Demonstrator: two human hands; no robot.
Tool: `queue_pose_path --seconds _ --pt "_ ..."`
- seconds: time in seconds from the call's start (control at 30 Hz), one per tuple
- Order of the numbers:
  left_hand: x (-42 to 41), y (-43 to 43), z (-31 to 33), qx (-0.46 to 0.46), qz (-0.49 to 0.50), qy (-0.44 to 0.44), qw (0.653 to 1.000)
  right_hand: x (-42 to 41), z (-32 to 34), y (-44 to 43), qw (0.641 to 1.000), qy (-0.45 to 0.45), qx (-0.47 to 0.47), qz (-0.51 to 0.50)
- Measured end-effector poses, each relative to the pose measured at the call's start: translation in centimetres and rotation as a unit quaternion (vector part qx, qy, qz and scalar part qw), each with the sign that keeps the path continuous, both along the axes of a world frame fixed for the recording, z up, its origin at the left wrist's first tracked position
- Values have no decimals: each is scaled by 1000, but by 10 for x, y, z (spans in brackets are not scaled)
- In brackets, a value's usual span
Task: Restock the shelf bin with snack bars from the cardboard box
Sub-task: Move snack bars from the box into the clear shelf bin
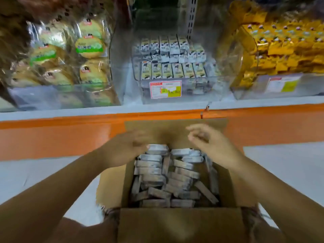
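A brown cardboard box point(175, 225) sits open low in the middle, close to the person, with its flaps spread out. It is full of snack bars point(168, 181) in silver-grey wrappers, piled this way and that. I cannot read any words on them. The left hand point(122, 148) is over the far left corner of the box, and its thumb tip is right beside the top bar. Its fingers are a blur, so I cannot tell if they grip anything. The right hand point(210, 142) is over the far right corner. Its fingers are loosely bent and hold nothing. Past the box, up on the shelf point(70, 112), stands the clear shelf bin point(201, 88). It has rows of little packs point(168, 69) standing up at the back, pale ones with dark pictures. A price tag point(165, 89) in red, white and yellow is stuck on the front of the bin, but the writing is too fuzzy to read. To the left is another clear bin with round buns point(89, 46) in see-through bags with green labels. To the right is a bin of gold packets point(289, 55) with its own tag point(284, 84), also too blurry to read. An orange strip point(70, 137) runs along the shelf front, just behind the box. The floor point(280, 163) is pale.
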State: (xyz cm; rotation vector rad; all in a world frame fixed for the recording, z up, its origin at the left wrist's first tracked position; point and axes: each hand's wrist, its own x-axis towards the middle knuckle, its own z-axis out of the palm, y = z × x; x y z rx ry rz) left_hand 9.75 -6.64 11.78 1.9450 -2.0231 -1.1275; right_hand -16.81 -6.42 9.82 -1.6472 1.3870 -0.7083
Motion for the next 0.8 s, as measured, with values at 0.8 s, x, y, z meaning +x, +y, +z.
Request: queue_pose_path --seconds 0.8 --pt "-30 30 -244 33 -84 -149 985 0 -226 43 884 343 266 175"
